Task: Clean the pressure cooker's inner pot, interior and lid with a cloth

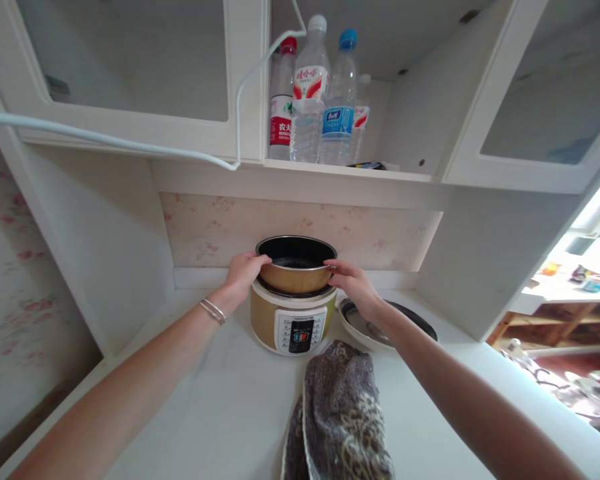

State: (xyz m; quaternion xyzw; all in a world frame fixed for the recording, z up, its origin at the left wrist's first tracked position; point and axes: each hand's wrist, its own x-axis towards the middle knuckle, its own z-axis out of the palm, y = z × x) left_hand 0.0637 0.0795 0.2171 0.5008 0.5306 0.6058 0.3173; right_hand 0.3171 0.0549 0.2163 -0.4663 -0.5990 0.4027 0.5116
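Between my two hands is a gold inner pot [296, 280] with a black inside, raised partly out of the rice cooker [265, 319]. My left hand [247, 273] grips the pot's left rim, thumb at the edge. On the opposite rim my right hand [354, 283] pinches with its fingers. The cooker, gold and white with a dark front panel, stands on the white counter. To its right lies a round lid [353, 325], upturned and partly behind my right forearm. A grey-brown patterned towel [343, 407] is bunched in front of the cooker.
Above, several plastic bottles [307, 100] stand in an open white cupboard [420, 120]. A white cable [130, 139] runs across the upper left. White side panels flank the counter [220, 407]. At the far right are a window and a wooden shelf [555, 323].
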